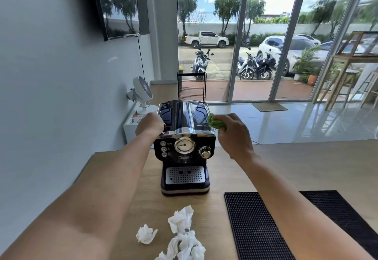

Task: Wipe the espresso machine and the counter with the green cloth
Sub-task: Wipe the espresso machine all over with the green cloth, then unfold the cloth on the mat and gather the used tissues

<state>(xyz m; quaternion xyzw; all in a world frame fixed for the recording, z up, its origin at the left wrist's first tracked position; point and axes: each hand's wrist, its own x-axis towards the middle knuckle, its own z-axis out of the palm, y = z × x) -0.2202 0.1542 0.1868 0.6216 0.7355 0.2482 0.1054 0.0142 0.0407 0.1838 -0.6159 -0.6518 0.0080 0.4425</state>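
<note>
Left hand point(150, 124) grips the black-and-chrome espresso machine point(185, 147) at its top-left edge; right hand point(234, 135) clutches a bunched green cloth point(216, 123) against its top-right edge.

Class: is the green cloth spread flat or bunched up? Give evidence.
Bunched up: the right hand grips the green cloth as a crumpled wad at the espresso machine's top.

Café: espresso machine point(185, 149), bar mat point(255, 229), glass storefront point(270, 35).

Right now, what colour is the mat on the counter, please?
The mat is black with a fine dotted grid; head view.
</note>
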